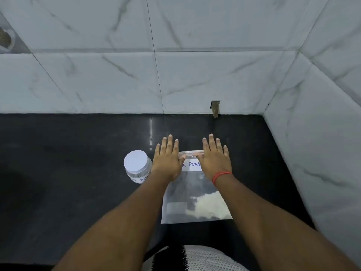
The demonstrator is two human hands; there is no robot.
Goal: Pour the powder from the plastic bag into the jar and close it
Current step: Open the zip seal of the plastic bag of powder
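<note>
A clear plastic zip bag (192,194) lies flat on the black counter (68,163), with a white label partly reading "POW" and pale powder (210,205) gathered in its lower right corner. My left hand (168,159) and my right hand (214,159) rest palm down with fingers spread over the bag's top corners, thumbs touching its zip edge. A small clear jar (137,166) with a white lid on it stands just left of my left hand, bearing a similar label.
White marble-look tiled walls rise behind the counter and along its right side, meeting in a corner. A small notch (214,108) is cut in the back wall at counter level. A round object (5,40) sits at the far upper left.
</note>
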